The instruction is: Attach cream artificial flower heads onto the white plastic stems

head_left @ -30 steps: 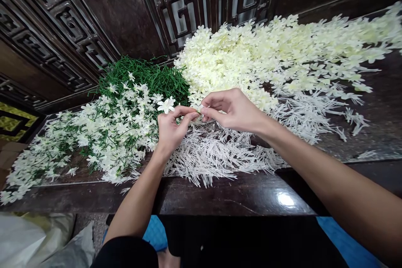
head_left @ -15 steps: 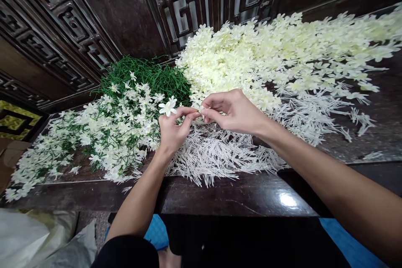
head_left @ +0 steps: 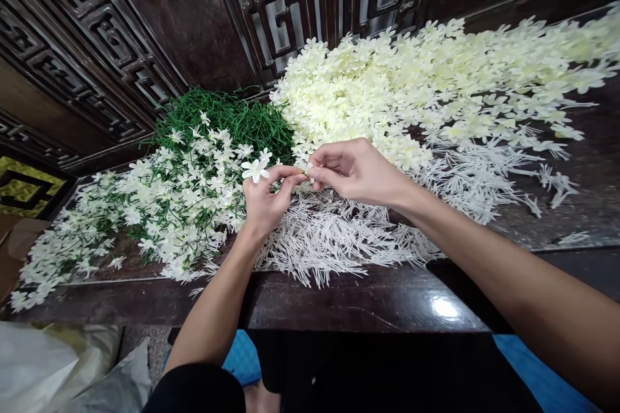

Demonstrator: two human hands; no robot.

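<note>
My left hand (head_left: 268, 200) is closed in a pinch on the thin stem of an artificial flower sprig, mostly hidden by the fingers. A white flower (head_left: 255, 170) of this sprig sticks out behind the knuckles. Fingertip to fingertip with it, my right hand (head_left: 356, 171) pinches a small whitish flower piece (head_left: 310, 168) at the stem's end; its exact shape is covered. Below the hands lies a heap of thin white stamen pieces (head_left: 334, 239). Behind them are loose green stems (head_left: 242, 119) and a large pile of pale yellow-white petals (head_left: 358, 87).
Assembled white flower sprigs (head_left: 179, 197) spread along the left of the dark wooden bench (head_left: 368, 300). A carved lattice backrest (head_left: 276, 6) rises behind. Pale plastic sacks (head_left: 39, 361) and a cardboard box (head_left: 22, 239) stand at the lower left.
The white flower behind my left hand has tipped slightly left and down. Both hands keep their pinch in nearly the same place.
</note>
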